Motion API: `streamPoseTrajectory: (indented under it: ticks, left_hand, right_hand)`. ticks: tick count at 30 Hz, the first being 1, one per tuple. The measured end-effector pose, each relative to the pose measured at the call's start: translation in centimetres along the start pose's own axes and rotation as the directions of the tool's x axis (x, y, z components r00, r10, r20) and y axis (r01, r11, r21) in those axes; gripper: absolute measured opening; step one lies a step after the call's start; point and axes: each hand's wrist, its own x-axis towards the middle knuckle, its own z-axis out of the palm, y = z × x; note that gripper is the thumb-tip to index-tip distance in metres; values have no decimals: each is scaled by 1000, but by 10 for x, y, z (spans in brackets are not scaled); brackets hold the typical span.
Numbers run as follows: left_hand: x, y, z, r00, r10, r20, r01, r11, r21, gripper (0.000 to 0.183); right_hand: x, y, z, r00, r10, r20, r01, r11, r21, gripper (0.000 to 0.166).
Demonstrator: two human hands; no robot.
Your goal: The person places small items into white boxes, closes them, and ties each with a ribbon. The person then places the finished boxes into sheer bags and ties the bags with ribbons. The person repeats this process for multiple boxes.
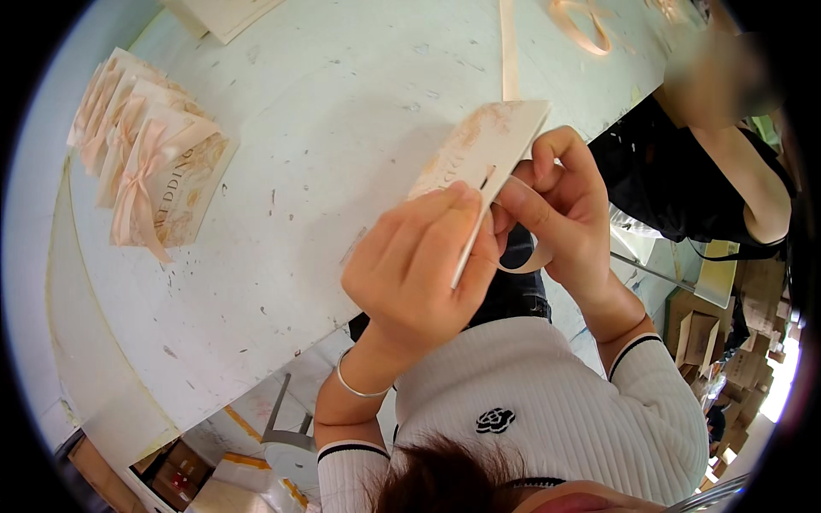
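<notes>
My left hand grips a cream wedding card with peach floral print, fingers on its front and thumb behind the near edge. The card is tilted above the table. A short slit in its face shows a bit of ribbon. My right hand is at the card's right edge, pinching a pale peach satin ribbon that curls below the fingers. Its fingertips are partly hidden behind the card. Another length of peach ribbon runs over the table from the card's far end.
Several ribbon-tied cards stand in a row at the left of the white table. Flat cream pieces lie at the far edge, with looped ribbon farther right. A person in black is at the right. Cardboard boxes are stacked behind.
</notes>
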Motion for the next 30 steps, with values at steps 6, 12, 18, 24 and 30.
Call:
streamPoseTrajectory:
  ticks: [6, 12, 18, 24, 30]
  left_hand:
    - [-1, 10, -7, 994, -37, 106, 43, 998, -53, 17]
    - [31, -3, -32, 788, -325, 523, 559, 734, -385, 16]
    - [77, -7, -31, 527, -373, 764, 647, 759, -75, 20]
    - [86, -17, -23, 405, -355, 843, 654, 757, 5, 20]
    - [81, -29, -23, 428, -338, 838, 647, 762, -23, 20]
  right_hand:
    - [-8, -3, 0, 992, -110, 62, 122, 960, -253, 38]
    - [-5, -7, -5, 993, -54, 109, 85, 948, -307, 27]
    - [1, -11, -1, 993, -16, 118, 55, 940, -338, 21]
    - [3, -11, -3, 993, 15, 114, 24, 941, -338, 21]
    - [6, -15, 0, 992, 23, 123, 23, 933, -358, 22]
